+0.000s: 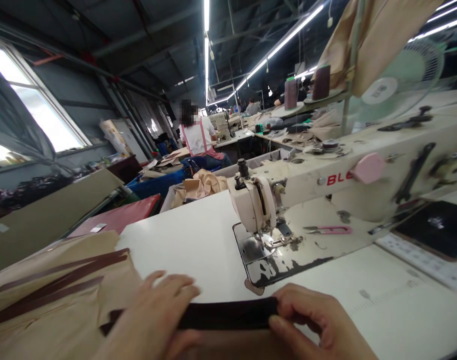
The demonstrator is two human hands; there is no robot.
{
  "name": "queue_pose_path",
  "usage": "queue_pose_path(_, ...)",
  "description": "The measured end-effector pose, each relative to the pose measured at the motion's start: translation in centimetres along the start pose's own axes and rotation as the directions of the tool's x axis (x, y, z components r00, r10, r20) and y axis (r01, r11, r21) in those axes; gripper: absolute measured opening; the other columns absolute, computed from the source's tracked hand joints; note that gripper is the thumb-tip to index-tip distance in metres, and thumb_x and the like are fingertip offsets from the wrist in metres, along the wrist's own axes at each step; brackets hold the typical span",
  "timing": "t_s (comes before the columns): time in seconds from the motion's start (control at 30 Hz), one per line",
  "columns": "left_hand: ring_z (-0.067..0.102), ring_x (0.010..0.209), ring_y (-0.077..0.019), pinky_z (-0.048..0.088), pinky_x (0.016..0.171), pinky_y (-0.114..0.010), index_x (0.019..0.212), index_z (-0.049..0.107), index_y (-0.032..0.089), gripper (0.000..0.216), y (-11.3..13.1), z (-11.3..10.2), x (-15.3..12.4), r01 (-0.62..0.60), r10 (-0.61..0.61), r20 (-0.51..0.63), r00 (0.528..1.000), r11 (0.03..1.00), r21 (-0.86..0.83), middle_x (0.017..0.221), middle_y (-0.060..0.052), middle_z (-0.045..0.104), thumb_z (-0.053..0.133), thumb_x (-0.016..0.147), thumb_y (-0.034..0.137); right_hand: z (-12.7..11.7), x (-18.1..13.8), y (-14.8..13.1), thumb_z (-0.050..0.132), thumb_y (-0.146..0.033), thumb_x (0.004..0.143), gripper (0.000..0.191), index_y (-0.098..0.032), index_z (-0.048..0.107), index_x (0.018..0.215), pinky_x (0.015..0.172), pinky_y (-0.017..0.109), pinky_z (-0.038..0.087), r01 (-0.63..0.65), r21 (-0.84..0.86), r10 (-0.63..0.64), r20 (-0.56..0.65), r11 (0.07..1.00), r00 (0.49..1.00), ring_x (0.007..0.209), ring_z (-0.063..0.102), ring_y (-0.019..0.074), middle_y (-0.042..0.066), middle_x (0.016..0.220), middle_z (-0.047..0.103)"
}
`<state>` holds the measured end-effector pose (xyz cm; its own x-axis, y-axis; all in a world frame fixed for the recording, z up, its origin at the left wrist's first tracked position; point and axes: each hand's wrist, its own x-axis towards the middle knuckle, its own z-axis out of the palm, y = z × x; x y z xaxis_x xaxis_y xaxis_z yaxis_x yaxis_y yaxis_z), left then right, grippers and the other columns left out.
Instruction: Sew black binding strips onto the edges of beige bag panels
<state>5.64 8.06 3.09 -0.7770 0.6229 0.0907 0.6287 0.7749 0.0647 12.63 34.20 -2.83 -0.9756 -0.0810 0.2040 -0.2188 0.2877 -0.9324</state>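
A dark brown strip [224, 315] lies along the near edge of the white table [190, 240]. My left hand [156, 315] presses flat on its left part, fingers spread over it. My right hand [318, 320] pinches its right end between thumb and fingers. Tan fabric [63, 300] with several more dark strips [59, 285] on it lies to the left. The cream sewing machine [326, 180] stands just beyond, its presser foot and needle plate [269, 245] a short way past the strip.
Pink-handled snips [328, 229] lie on the machine bed. A dark panel [434, 227] sits at right. Thread cones [290, 92] and a fan [401, 80] stand behind. A person in a pink apron [200, 137] sits at a far bench beside blue bins [156, 182].
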Motion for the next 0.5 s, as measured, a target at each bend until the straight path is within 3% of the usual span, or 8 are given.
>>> queue_pose_path(0.07,0.060,0.086,-0.0195,0.046,0.075,-0.025,0.093,0.063,0.023,0.020,3.1,1.5,1.6,-0.113,0.115,0.037,0.993,0.992,-0.063,0.093,-0.004,0.067,0.056,0.082,0.039,1.0,0.2,0.2,0.051,-0.028,0.083,0.023,-0.019,0.049,0.061,0.061,0.022,0.041,0.082,-0.019,-0.083,-0.024,0.996,0.996,0.066,0.054,0.0141,0.001,0.069,0.058)
queue_pose_path(0.2,0.055,0.063,-0.0137,0.043,0.060,-0.022,0.073,0.051,0.019,0.025,7.2,3.9,3.4,-0.118,0.080,-0.155,0.985,0.958,-0.259,0.068,0.000,0.058,0.040,0.091,0.033,0.7,0.4,0.1,0.059,-0.028,0.078,0.019,-0.019,0.056,0.062,0.064,0.020,0.047,-0.015,0.163,0.031,-0.091,0.987,0.995,0.074,0.060,0.0154,0.004,0.082,0.064)
queue_pose_path(0.3,0.052,0.062,-0.0134,0.039,0.057,-0.022,0.072,0.049,0.020,0.025,7.6,4.1,3.5,-0.117,0.060,-0.193,0.979,0.947,-0.298,0.066,0.002,0.056,0.042,0.091,0.037,-0.3,0.2,-0.1,0.060,-0.029,0.077,0.021,-0.019,0.054,0.059,0.058,0.018,0.046,-0.051,0.232,0.076,-0.103,0.971,0.992,0.066,0.057,0.0136,0.002,0.073,0.064)
queue_pose_path(0.5,0.052,0.063,-0.0139,0.039,0.059,-0.023,0.075,0.053,0.021,0.025,6.9,4.2,3.6,-0.123,0.077,-0.149,0.986,0.936,-0.328,0.068,0.001,0.059,0.044,0.090,0.039,-0.9,0.4,0.0,0.062,-0.031,0.076,0.021,-0.019,0.055,0.060,0.058,0.019,0.046,-0.125,0.209,0.136,-0.038,0.970,0.990,0.066,0.058,0.0142,0.002,0.073,0.065)
